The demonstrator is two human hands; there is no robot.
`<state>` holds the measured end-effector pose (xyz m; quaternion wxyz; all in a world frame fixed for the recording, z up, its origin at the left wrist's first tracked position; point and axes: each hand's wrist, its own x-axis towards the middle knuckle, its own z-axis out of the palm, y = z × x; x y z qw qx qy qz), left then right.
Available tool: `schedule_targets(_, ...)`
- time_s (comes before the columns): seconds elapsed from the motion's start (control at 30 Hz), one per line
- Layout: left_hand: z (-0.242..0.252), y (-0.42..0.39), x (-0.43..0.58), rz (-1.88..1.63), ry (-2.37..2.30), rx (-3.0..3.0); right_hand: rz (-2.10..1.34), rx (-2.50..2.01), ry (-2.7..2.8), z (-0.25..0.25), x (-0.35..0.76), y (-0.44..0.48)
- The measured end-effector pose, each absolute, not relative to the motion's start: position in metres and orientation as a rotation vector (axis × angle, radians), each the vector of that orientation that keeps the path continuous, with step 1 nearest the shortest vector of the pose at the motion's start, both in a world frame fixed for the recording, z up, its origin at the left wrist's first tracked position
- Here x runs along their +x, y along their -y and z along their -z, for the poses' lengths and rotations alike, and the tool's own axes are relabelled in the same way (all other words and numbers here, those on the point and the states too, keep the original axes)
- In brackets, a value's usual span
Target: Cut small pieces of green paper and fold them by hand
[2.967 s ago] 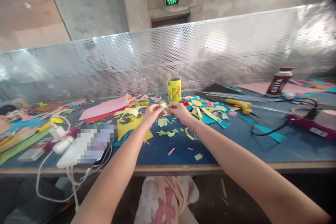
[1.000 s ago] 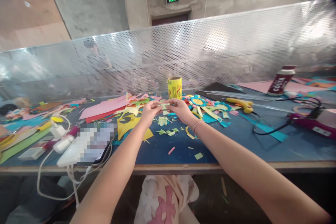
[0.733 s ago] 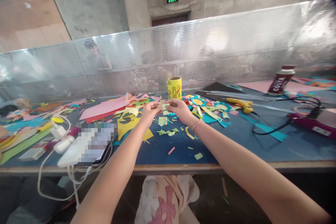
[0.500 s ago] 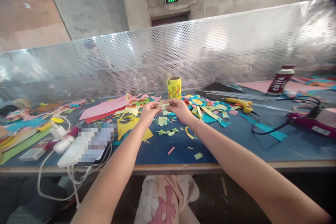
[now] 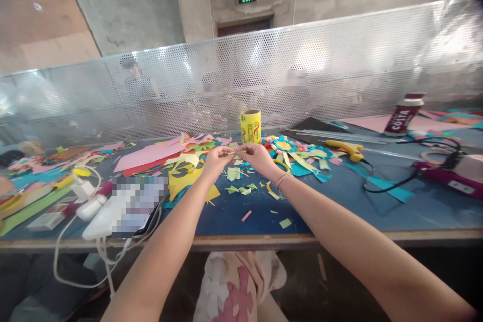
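My left hand (image 5: 219,160) and my right hand (image 5: 256,157) meet above the middle of the table, fingertips pinched together. Between them they hold a small light-green paper piece (image 5: 236,151), seen almost edge-on and partly covered by the fingers. Just below lie light-green paper scraps (image 5: 234,173) and a row of small folded green pieces (image 5: 241,190). Behind the hands stands a yellow cardboard tube (image 5: 251,127). To the right of my right hand is a pile of paper flowers and strips (image 5: 283,145).
Yellow sheets (image 5: 181,183) and pink sheets (image 5: 149,155) lie left. A yellow glue gun (image 5: 344,149), a power strip (image 5: 449,181) and a dark red bottle (image 5: 403,115) are on the right. A phone (image 5: 141,206) with white cables sits front left. A perforated metal screen (image 5: 181,90) borders the back.
The light-green paper piece has tilted from showing its face to nearly edge-on. My fingers have shifted slightly around it; both arms stay in place.
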<state>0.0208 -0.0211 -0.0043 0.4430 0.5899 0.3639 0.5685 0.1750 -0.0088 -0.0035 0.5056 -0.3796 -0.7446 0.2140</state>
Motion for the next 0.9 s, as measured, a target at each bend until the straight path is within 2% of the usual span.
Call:
schedule_targets(0.53, 0.0055, 0.0201, 0.0208, -1.405, -0.974, 1.442, -0.497, -0.885, 1.815, 0.0066, 0.1748, 0.0055)
schedule_targets(0.9, -0.0031, 0.0237, 0.0170, -1.370, -1.097, 1.619, -0.754, -0.914, 1.692, 0.0027, 0.1741, 0.0074)
